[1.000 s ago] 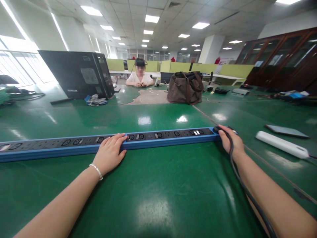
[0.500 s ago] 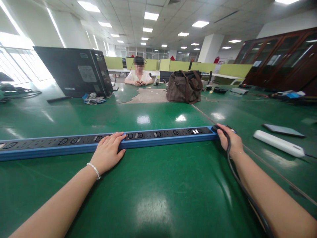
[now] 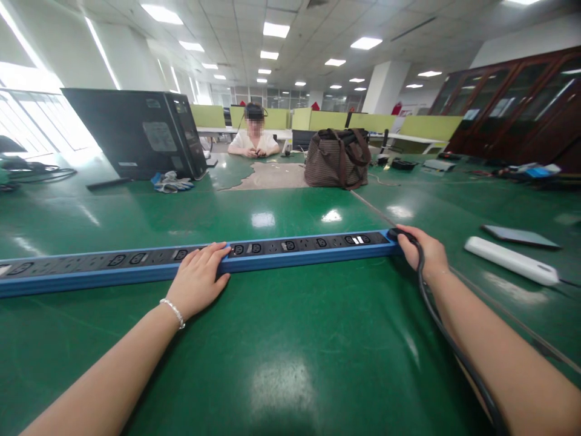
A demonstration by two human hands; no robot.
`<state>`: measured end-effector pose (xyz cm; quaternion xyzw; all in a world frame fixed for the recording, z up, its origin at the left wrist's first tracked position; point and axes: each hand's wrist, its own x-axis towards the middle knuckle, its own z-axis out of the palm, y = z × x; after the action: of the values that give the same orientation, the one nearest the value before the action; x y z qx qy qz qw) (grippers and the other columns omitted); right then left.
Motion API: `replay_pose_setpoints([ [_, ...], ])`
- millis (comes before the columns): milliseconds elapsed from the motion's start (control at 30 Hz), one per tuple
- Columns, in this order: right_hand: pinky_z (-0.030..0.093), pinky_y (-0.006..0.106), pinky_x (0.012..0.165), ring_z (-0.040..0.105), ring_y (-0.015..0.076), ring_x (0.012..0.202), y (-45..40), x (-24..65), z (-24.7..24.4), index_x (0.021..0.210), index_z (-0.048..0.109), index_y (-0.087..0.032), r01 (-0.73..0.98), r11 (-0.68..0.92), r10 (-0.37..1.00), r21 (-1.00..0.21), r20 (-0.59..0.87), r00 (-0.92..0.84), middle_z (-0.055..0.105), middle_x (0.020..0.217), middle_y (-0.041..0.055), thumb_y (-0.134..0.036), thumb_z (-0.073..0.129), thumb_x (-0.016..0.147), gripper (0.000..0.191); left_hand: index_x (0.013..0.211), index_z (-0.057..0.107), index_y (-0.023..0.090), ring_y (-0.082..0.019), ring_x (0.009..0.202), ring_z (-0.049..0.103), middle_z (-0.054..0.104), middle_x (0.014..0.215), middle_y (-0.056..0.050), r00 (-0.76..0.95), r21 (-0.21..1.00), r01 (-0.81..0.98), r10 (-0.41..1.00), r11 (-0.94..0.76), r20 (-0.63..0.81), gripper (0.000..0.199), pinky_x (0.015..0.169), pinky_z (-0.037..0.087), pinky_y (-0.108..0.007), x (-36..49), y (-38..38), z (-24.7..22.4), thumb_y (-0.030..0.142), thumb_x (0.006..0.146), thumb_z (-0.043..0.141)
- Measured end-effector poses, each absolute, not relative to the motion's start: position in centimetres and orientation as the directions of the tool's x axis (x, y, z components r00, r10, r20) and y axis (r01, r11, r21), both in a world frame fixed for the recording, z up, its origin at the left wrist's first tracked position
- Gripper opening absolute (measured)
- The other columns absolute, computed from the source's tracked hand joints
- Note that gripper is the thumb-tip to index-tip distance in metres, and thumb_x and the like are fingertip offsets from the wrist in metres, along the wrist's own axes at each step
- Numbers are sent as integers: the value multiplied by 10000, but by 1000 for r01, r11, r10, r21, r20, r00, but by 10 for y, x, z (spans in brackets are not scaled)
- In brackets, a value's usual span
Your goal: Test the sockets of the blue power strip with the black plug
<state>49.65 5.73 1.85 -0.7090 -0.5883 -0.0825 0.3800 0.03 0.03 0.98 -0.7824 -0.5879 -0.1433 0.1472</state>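
Note:
A long blue power strip (image 3: 290, 260) with a row of black sockets lies across the green table, running out of view on the left. My left hand (image 3: 200, 278) rests over its middle, fingers across the top and thumb along the near side. At the strip's right end, my right hand (image 3: 424, 254) is closed around the end, beside a round black cord fitting (image 3: 394, 234). From there a thick black cord (image 3: 438, 321) runs under my right wrist towards me. The fingertips of my right hand are partly hidden.
On the right lie a white power strip (image 3: 511, 260) and a flat grey tablet-like object (image 3: 520, 236). Farther back stand a black computer case (image 3: 131, 133), gloves (image 3: 171, 181) and a brown bag (image 3: 336, 160). A person (image 3: 254, 139) sits at the far edge.
My right hand has shifted slightly and now covers the strip's end, which showed beyond the fingers before. The left hand and the strip stay in place.

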Motion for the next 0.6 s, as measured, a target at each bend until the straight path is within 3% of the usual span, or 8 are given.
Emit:
replay_pose_setpoints([
  [600, 484, 380, 764, 624, 254, 874, 57, 499, -2, 1142, 620, -299, 889, -49, 716, -454, 605, 348, 678, 1001, 27, -424, 494, 775, 407, 1266, 449, 211, -234, 1255, 423, 487, 1352, -69, 261, -13, 960, 875, -281, 407, 493, 1057, 289, -432, 1, -1, 11, 312, 784, 475],
])
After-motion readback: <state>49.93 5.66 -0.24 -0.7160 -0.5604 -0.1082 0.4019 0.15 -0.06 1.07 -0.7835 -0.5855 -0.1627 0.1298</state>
